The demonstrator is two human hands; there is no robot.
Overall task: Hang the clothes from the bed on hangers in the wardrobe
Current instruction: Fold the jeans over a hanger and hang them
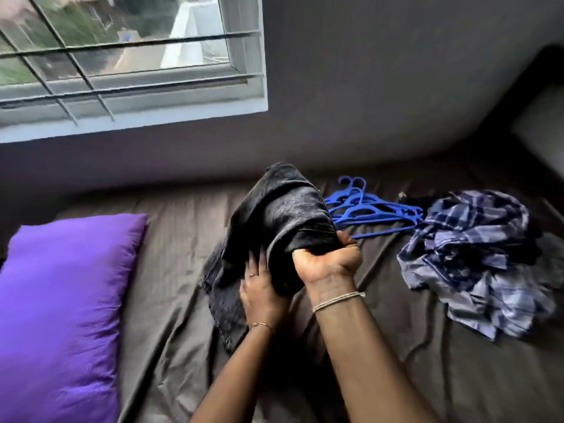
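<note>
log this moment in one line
item: dark garment | right hand: grips it | left hand: touches it | on bed: blue hangers, plaid shirt

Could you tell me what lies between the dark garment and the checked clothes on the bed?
Blue hangers lie on the sheet between the dark garment and checked clothes, per the head view.

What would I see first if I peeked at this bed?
The bright purple pillow on the left of the bed jumps out first. In the middle, the right hand grips a dark grey garment while the left hand touches it. Behind lie blue hangers, beside a crumpled pile of blue checked clothes on the right.
</note>
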